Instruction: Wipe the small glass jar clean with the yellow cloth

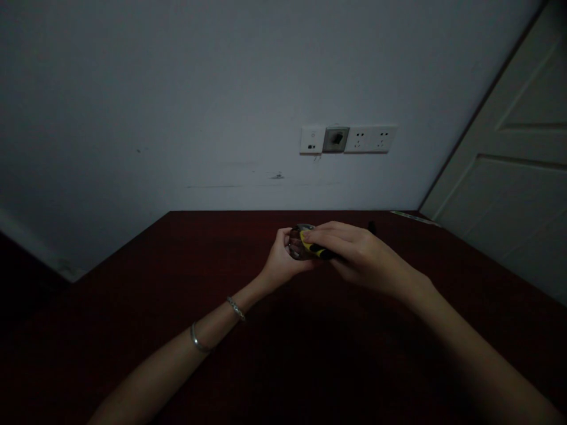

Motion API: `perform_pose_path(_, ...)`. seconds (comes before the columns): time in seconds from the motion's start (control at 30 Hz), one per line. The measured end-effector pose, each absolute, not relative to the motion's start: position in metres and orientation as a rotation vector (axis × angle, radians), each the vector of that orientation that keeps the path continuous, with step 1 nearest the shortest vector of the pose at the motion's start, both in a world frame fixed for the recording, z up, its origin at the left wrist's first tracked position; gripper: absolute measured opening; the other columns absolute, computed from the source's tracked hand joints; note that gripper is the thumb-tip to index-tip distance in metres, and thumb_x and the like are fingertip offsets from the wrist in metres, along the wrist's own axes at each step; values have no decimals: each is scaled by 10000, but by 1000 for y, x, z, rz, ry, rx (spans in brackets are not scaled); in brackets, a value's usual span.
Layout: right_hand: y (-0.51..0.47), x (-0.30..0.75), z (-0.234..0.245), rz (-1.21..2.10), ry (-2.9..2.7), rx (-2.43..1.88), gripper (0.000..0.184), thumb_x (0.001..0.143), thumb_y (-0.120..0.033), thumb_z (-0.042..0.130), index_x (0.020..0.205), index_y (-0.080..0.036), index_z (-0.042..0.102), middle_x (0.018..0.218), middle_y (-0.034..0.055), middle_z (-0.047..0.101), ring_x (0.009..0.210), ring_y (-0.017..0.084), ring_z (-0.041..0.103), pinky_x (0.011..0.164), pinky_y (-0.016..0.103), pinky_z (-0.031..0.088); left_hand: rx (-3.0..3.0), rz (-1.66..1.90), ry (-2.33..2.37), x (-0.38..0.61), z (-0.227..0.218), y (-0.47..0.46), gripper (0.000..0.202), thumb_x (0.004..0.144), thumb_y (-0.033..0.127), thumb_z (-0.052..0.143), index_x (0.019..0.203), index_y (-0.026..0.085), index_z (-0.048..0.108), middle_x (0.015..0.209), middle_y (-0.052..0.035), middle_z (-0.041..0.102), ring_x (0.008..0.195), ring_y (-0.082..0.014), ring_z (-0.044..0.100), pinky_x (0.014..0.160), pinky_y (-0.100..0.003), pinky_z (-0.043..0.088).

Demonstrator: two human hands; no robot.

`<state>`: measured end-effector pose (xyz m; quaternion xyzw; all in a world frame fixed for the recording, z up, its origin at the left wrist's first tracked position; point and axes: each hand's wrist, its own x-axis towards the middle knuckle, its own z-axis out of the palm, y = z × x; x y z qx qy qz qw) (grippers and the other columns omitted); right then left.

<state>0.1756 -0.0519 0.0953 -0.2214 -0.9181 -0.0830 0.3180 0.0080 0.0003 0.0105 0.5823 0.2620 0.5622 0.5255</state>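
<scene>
My left hand (286, 258) is closed around a clear, round, glass-like vessel (296, 243), and its fingers show through the see-through wall. My right hand (354, 248) grips a yellow-and-black handled tool (315, 248), pressed against or just over the vessel's near right side. The tool's working end is hidden, so its exact kind cannot be made out. Both hands are above the dark red tabletop (212, 254), close to its far edge. Two silver bangles circle my left wrist and forearm.
A pale wall (221, 106) rises behind the table, with a row of switches and sockets (370, 139). On the right stands a white panelled door (522, 177). A small dark object (371, 226) shows just beyond my right hand. A thin printed strip (414, 218) lies at the far right edge.
</scene>
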Motion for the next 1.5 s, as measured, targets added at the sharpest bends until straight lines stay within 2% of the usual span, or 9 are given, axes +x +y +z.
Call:
perform_pose_path(0.17,-58,173,98,-87,-2474,-605,337,810,-8,489,1103,-109,623,1078,132,675,1001,220,629,866,368,533,1336,1347,643,5,11,4,733,389,173,874,982,172,442,985,-58,623,903,-191,622,821,-334,480)
perform_pose_path(0.27,-59,175,100,-97,-2392,-628,343,810,-20,494,1120,-103,612,1059,134,679,986,218,632,845,355,533,1268,1314,684,1,17,2,665,453,183,859,980,158,455,951,-49,627,857,-164,618,793,-318,497)
perform_pose_path(0.37,-55,180,99,-167,-2265,-655,385,797,-13,467,1146,-108,597,1064,134,680,992,207,633,857,345,525,1201,1257,706,-3,23,-4,622,524,222,840,1005,145,454,898,-40,617,760,-147,613,693,-319,533)
perform_pose_path(0.53,-43,188,92,-207,-2174,-716,441,747,10,443,1134,-115,612,1070,138,692,983,215,650,857,373,529,1141,1189,678,-7,26,-8,635,541,272,839,1023,133,449,846,-22,610,679,-137,630,644,-313,555)
perform_pose_path(0.7,-37,187,86,-110,-2132,-721,418,777,-25,462,1138,-158,625,1089,110,701,984,208,661,856,381,532,1120,1144,652,-7,26,-9,631,552,295,837,1024,144,447,864,-25,610,637,-131,644,625,-295,556)
perform_pose_path(0.9,-39,184,88,10,-2155,-710,403,797,-72,505,1150,-213,640,1101,71,701,994,197,660,862,369,524,1102,1132,640,-8,29,-12,622,564,295,838,1031,151,452,926,-50,595,662,-136,642,624,-300,563)
perform_pose_path(1.03,-43,185,91,39,-2172,-709,379,788,-71,519,1124,-188,651,1073,79,706,966,186,665,847,342,521,1106,1125,636,-8,31,-14,632,573,288,837,1064,143,467,948,-65,598,690,-142,640,640,-305,571)
perform_pose_path(1.3,-49,183,96,119,-2238,-735,280,817,-122,563,1073,-166,666,1009,73,726,896,168,681,795,301,526,1075,1196,635,-8,33,-12,578,575,264,826,1015,147,469,963,-63,607,785,-155,632,641,-286,575)
perform_pose_path(1.5,-50,187,100,232,-2172,-801,243,822,-156,602,1050,-186,678,1014,59,732,893,182,688,820,320,534,1091,1173,640,-8,33,-13,608,550,260,836,1014,147,460,906,-39,613,704,-139,632,642,-308,566)
